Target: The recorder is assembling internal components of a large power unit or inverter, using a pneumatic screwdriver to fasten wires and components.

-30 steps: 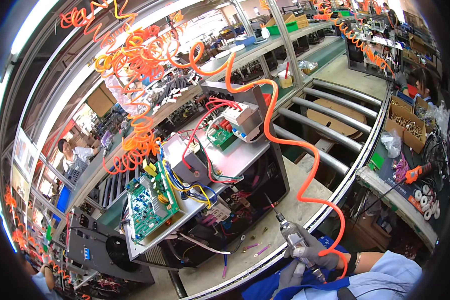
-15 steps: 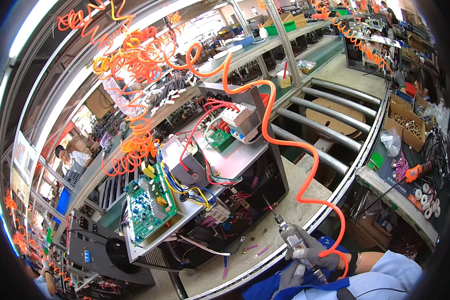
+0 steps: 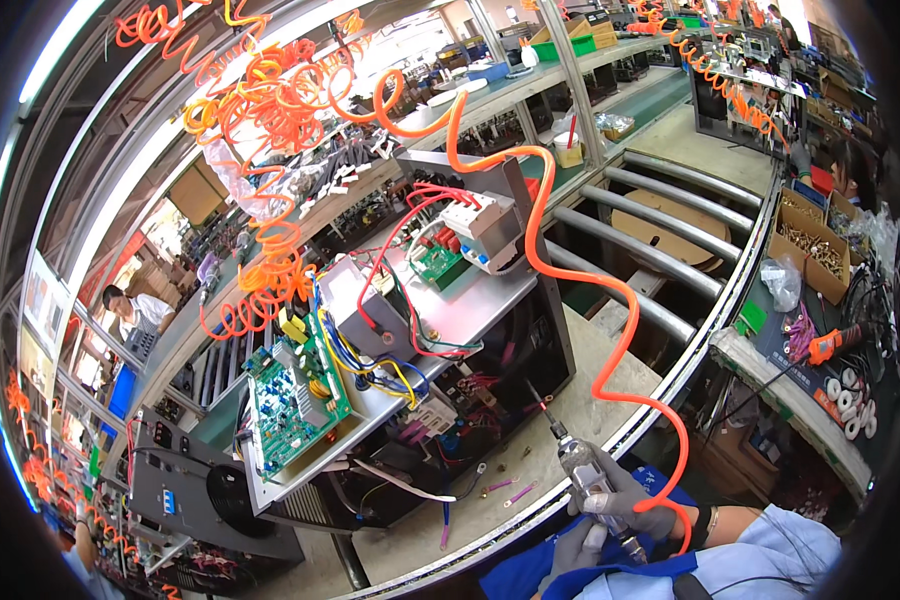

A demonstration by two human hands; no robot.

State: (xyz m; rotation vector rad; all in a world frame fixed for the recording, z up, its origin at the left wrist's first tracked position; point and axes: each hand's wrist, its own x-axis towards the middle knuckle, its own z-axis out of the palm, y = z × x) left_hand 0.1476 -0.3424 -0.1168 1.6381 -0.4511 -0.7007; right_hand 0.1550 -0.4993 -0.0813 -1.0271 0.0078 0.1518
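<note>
My right hand point(image 3: 625, 495), in a grey glove, is wrapped round an air screwdriver point(image 3: 582, 468) whose bit points up and left, toward the open machine. An orange air hose point(image 3: 618, 355) runs down to the tool's rear end. My left hand point(image 3: 572, 553), also gloved, is low beside the tool with its fingers curled; whatever they hold is hidden. In front stands a black machine housing point(image 3: 515, 345) carrying a metal plate. On that plate are a green circuit board point(image 3: 290, 410), a white breaker block point(image 3: 483, 230) and bundled wires. The bit is apart from the machine.
Short purple leads point(image 3: 519, 495) and small fasteners lie on the bench before the machine. A roller conveyor point(image 3: 660, 235) extends at the back right. At right, a side bench holds a box of brass fasteners point(image 3: 810, 250) and white rings point(image 3: 852, 405). Coiled orange hoses hang overhead.
The view has shifted slightly. Both hands and the screwdriver keep nearly the same place beside the machine, with the tool still in my right hand.
</note>
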